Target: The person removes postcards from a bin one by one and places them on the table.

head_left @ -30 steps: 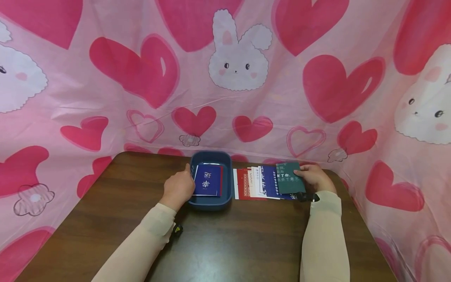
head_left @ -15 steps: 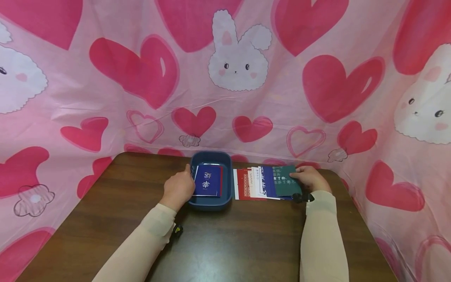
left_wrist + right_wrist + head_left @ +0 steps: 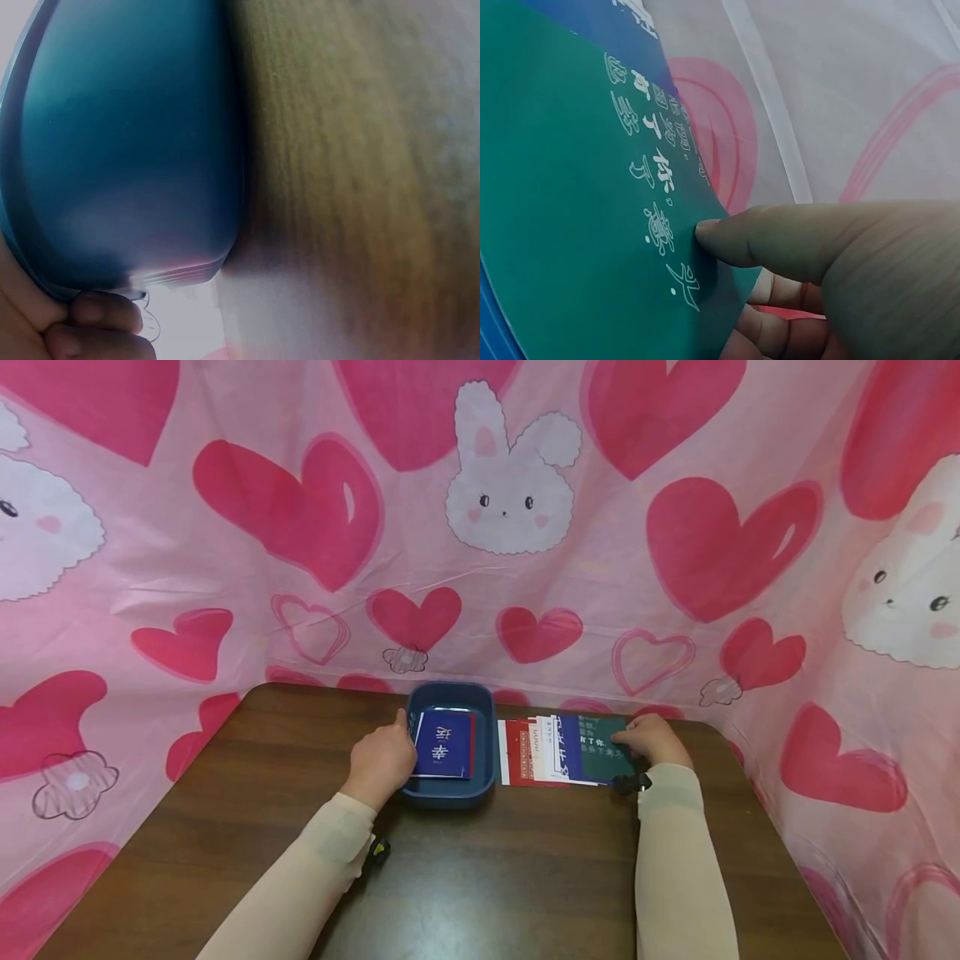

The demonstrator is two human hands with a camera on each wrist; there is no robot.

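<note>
Could not see covered parts of the overlapping cards (image 3: pixel 546 752). Pinched the green card (image 3: pixel 600 752), over their right end, in the right hand (image 3: pixel 658 742); gripped the blue tray (image 3: pixel 453 789) with the left hand (image 3: pixel 380 760).

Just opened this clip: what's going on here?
A person has both hands at work on a table. The right hand pinches the right edge of a green card at the right end of a row of overlapping cards. The left hand holds the left side of a blue bin, where a blue card lies on top of others.
</note>
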